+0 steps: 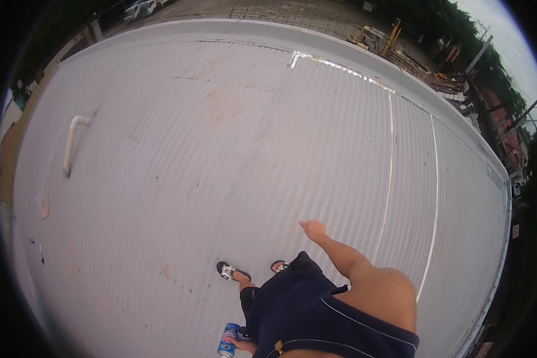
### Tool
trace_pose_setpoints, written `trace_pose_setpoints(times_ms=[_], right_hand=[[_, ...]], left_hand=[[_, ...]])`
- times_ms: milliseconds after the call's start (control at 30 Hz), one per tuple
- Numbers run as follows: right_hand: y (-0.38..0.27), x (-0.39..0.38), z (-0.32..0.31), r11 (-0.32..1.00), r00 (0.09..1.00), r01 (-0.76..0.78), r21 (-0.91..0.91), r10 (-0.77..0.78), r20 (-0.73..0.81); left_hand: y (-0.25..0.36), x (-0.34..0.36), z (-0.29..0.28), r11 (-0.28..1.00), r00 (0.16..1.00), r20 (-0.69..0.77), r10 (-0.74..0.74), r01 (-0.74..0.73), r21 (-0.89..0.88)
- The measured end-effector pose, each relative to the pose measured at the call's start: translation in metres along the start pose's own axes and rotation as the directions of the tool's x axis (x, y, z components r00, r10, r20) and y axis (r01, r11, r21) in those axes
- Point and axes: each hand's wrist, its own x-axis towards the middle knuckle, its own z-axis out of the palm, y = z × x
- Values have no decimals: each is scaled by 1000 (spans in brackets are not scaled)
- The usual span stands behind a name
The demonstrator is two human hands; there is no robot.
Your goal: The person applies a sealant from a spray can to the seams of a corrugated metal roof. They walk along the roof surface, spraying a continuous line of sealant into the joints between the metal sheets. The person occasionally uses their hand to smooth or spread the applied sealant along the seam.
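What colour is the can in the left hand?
The can is mostly blue with lighter markings; head view shows it best.

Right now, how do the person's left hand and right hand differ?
The left hand holds a blue can, while no held thing shows in the right hand. The left hand is down beside the body, near the picture's lower edge; the right hand is stretched out in front, above the ribbed roof. Both hands are bare.

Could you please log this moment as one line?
Left hand: holds blue can | Right hand: out over grey roof, nothing visible in it | Left side: white pipe
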Motion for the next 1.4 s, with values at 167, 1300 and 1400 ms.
trace_pose_setpoints(times_ms=[167,1300,1400], right_hand=[[1,-24,40,911,915,-396,113,402,-31],[-382,199,21,995,990,94,20,-92,-107],[-430,227,6,984,983,130,122,-112,-147]], left_hand=[[60,71,68,995,993,112,38,-48,91],[203,281,365,969,959,277,56,-118,215],[233,294,403,976,981,187,56,-93,196]])
